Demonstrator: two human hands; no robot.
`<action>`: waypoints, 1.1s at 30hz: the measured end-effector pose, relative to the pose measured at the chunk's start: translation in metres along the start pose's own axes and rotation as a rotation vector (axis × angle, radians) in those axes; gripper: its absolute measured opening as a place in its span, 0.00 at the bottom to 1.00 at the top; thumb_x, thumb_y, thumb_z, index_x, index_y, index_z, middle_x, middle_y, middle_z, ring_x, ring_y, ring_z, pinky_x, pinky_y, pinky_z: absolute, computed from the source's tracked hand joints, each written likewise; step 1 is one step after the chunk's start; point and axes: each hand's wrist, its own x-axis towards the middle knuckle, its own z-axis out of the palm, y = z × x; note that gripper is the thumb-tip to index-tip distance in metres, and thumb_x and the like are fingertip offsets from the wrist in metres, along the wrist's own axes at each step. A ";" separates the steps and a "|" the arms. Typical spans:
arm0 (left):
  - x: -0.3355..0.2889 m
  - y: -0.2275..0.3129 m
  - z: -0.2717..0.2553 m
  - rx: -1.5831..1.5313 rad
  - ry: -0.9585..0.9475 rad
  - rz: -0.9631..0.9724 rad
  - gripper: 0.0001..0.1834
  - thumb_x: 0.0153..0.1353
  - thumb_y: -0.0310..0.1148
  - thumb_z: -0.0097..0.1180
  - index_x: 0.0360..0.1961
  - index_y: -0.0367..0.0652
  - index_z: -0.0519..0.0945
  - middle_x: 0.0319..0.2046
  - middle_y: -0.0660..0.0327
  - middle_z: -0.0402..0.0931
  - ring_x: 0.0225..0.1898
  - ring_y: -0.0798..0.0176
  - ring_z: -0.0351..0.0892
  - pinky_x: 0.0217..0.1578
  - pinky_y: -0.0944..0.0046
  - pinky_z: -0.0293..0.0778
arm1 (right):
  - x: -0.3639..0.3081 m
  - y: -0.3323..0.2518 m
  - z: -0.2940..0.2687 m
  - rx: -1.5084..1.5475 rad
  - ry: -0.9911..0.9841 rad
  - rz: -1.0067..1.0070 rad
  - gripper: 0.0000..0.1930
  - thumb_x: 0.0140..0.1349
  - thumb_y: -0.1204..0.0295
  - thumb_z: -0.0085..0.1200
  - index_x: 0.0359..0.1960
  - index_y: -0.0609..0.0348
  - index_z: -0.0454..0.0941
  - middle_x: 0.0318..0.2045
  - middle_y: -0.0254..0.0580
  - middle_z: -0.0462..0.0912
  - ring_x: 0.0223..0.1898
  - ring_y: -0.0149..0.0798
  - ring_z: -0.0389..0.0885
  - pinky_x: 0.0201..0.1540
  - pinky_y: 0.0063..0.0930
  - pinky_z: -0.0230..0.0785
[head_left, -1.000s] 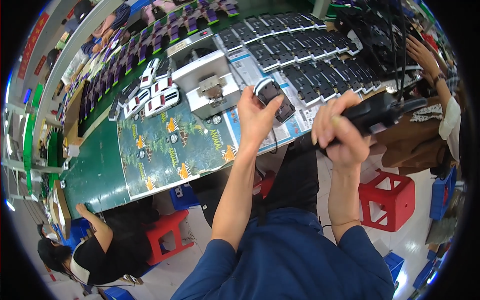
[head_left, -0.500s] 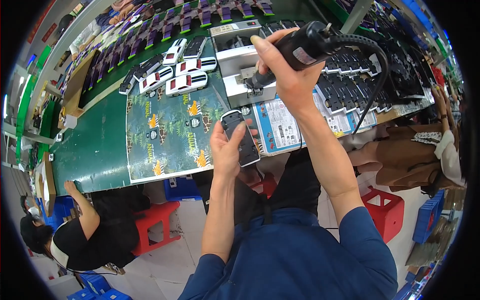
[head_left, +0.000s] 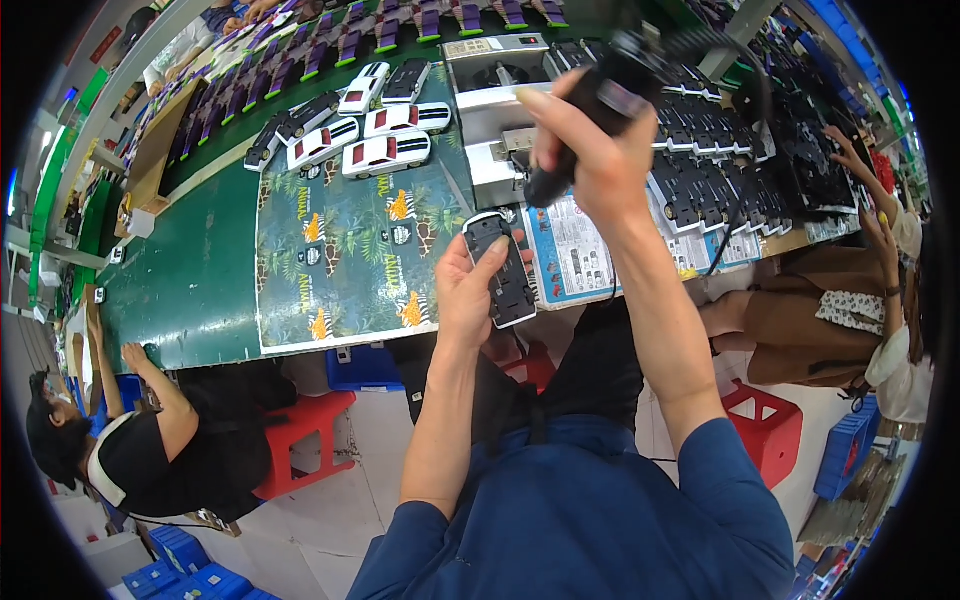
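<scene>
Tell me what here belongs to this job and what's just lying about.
Likely job:
white toy car with black underside, in the left hand
black cylindrical power tool, in the right hand
boxy silver metal machine

Apparently lying about:
red plastic stool, right
blue plastic crate by the green table

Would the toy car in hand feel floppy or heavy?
Probably stiff: the toy car shows no bend in the grip. Likely fairly light, since the left hand alone supports it, though its weight can't be seen.
</scene>
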 end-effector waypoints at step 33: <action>-0.009 0.005 0.008 0.053 0.003 0.012 0.13 0.60 0.22 0.61 0.46 0.33 0.78 0.35 0.57 0.83 0.31 0.69 0.83 0.34 0.68 0.82 | -0.054 0.010 -0.004 -0.007 -0.158 -0.121 0.09 0.58 0.78 0.57 0.29 0.60 0.66 0.19 0.40 0.73 0.17 0.30 0.69 0.26 0.28 0.70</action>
